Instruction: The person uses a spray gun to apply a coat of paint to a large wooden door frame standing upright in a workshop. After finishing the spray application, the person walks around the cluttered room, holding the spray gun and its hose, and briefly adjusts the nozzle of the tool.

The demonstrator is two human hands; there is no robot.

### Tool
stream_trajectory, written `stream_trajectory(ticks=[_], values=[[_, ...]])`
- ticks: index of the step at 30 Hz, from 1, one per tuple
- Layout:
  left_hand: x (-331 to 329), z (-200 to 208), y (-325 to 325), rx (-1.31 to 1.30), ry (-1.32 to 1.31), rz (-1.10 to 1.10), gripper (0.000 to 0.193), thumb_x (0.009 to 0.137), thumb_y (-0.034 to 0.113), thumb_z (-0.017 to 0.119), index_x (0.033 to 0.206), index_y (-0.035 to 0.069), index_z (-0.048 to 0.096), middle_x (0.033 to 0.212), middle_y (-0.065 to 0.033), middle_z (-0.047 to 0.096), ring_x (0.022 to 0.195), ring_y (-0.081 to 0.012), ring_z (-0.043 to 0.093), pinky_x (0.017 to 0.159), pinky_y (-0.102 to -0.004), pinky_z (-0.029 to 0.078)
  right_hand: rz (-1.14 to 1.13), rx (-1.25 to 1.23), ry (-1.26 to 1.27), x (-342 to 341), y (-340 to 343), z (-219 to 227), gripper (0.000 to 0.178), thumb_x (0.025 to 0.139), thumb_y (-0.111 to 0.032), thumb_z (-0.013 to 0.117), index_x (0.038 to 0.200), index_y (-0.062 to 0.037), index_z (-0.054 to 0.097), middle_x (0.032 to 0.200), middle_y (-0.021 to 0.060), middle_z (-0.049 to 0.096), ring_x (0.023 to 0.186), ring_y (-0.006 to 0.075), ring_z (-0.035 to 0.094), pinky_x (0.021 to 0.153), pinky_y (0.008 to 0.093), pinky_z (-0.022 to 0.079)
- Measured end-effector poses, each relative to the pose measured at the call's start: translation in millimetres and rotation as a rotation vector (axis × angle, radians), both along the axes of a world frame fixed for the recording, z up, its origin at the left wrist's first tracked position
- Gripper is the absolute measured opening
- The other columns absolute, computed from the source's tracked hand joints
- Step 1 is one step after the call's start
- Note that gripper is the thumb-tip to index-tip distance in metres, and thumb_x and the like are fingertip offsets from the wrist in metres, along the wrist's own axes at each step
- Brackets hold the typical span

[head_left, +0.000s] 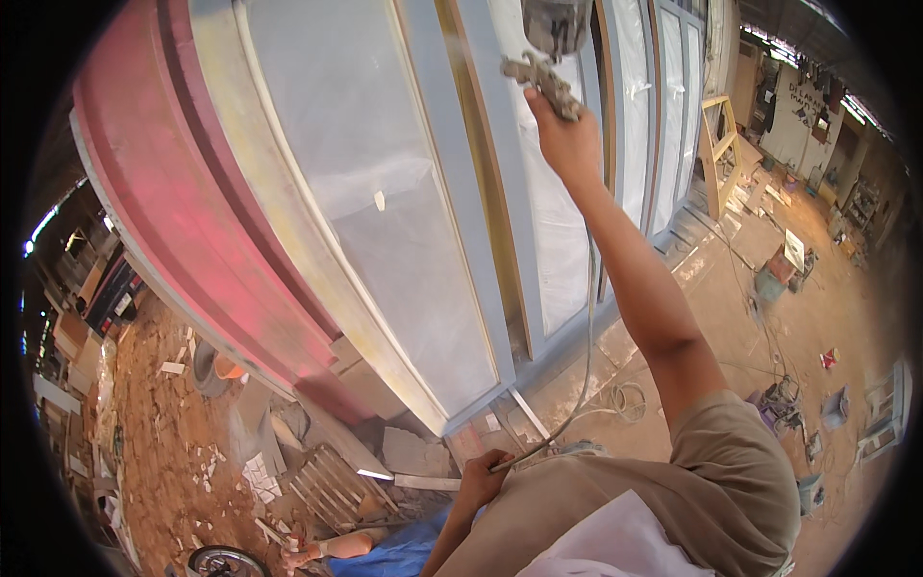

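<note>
My right hand [569,139] is raised, wrapped round the grip of a paint spray gun [540,81]. A paint-stained cup [558,27] sits on top of the gun, cut off by the upper edge. The gun is in front of tall panel frames [461,144] painted grey-blue, apart from their surface. Plastic sheeting [365,192] covers their panes. From the gun a thin hose [590,317] hangs down and curves to my left hand [486,476], which is closed round it low by my waist. Part of the left hand's fingers are hidden.
A pink-red panel [192,221] stands at the left. Wood scraps and a slatted piece [336,490] lie on the ground, near a wheel [226,563]. Coiled hose [627,402] rests on the floor at the right. A yellow wooden frame [716,159] stands farther back.
</note>
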State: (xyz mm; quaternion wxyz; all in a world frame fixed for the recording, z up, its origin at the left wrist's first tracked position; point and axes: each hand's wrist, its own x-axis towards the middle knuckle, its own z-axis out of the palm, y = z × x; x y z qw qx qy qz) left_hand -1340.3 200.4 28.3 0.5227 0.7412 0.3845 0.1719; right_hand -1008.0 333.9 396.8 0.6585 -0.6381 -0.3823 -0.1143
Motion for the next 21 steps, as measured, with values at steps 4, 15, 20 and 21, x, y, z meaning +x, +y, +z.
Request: stream_trajectory(ticks=[4, 15, 20, 21], values=[[-2.0, 1.1, -2.1, 0.021, -0.064, 0.010, 0.020, 0.089, 0.026, 0.066, 0.095, 0.007, 0.071, 0.062, -0.0096, 0.062, 0.058, -0.0139, 0.057, 0.058, -0.0323, 0.046, -0.053, 0.082, -0.041, -10.5, 17.3, 65.5, 0.050, 0.084, -0.054, 0.066, 0.093, -0.0048, 0.071, 0.085, 0.0167, 0.071, 0.086, 0.0369, 0.066, 0.078, 0.0443, 0.050], [-7.2, -3.9, -12.6, -0.003, -0.121, 0.116, 0.021, 0.090, 0.027, 0.063, 0.093, 0.009, 0.072, 0.056, -0.0066, 0.055, 0.056, -0.0112, 0.052, 0.054, -0.0318, 0.042, -0.144, 0.126, -0.142, -63.7, 67.5, 111.6, 0.053, 0.089, -0.051, 0.060, 0.092, 0.0008, 0.069, 0.085, 0.0239, 0.069, 0.089, 0.0411, 0.067, 0.079, 0.0465, 0.050], [-22.5, -11.3, -13.5, -0.050, -0.074, 0.136, 0.023, 0.088, 0.028, 0.065, 0.093, 0.006, 0.071, 0.059, -0.0089, 0.058, 0.058, -0.0133, 0.056, 0.056, -0.0328, 0.044, -0.066, -0.028, -0.091, -67.0, 94.8, 54.1, 0.052, 0.087, -0.055, 0.060, 0.093, -0.0040, 0.066, 0.087, 0.0182, 0.069, 0.089, 0.0388, 0.066, 0.081, 0.0477, 0.049], [-25.9, -12.6, -14.5, -0.036, -0.064, 0.142, 0.023, 0.088, 0.027, 0.065, 0.093, 0.005, 0.071, 0.061, -0.0102, 0.059, 0.058, -0.0146, 0.057, 0.056, -0.0333, 0.044, -0.079, -0.074, -0.089, -68.2, 98.6, 40.9, 0.052, 0.087, -0.055, 0.060, 0.093, -0.0040, 0.066, 0.087, 0.0179, 0.069, 0.089, 0.0388, 0.065, 0.081, 0.0473, 0.049]])
